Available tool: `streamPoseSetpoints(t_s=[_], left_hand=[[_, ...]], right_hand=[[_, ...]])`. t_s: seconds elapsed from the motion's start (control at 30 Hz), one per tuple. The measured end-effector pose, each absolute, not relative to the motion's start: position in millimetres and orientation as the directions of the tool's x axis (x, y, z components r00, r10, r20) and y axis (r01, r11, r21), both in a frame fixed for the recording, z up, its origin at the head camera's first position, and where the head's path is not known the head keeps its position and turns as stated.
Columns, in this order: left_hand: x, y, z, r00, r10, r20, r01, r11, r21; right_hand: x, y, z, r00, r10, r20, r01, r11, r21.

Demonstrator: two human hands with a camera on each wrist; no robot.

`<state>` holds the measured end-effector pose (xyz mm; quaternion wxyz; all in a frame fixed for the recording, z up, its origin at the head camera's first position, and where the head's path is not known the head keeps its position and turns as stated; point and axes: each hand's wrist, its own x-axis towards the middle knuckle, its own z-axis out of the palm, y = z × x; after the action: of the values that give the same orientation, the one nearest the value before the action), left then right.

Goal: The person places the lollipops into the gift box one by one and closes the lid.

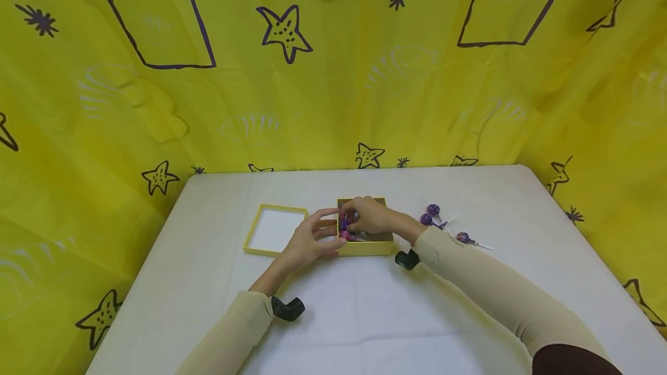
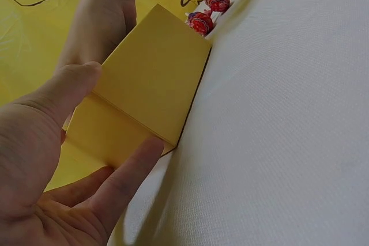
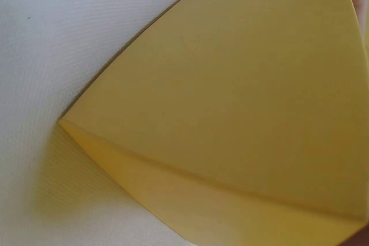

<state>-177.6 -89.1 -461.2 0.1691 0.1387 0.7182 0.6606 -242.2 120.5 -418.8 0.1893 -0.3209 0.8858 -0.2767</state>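
A yellow box stands uncovered on the table, with wrapped lollipops along its left side. My right hand reaches into it from the right, fingers bent down and pinching a purple-wrapped lollipop, partly hidden by the fingers. My left hand steadies the box's left side. In the left wrist view, the left thumb touches the upper edge and the fairly straight index finger rests against the side of the box. The right wrist view shows mostly the outer walls of the box; the right fingers are out of sight there.
A yellow-rimmed lid with a white inside lies left of the box. Loose lollipops lie to the right, one more lollipop beside the right sleeve. A white cloth covers the table; a yellow patterned curtain hangs behind.
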Motion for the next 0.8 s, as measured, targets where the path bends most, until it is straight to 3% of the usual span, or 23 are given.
streamPoseSetpoints(t_s=[0.8], left_hand=[[-176.4,-89.6,-459.4,-0.904,0.425,-0.047,-0.010,0.088,0.996]], right_hand=[[-242.0,123.3,-413.9,-0.697,-0.691,-0.193,-0.473,0.645,-0.600]])
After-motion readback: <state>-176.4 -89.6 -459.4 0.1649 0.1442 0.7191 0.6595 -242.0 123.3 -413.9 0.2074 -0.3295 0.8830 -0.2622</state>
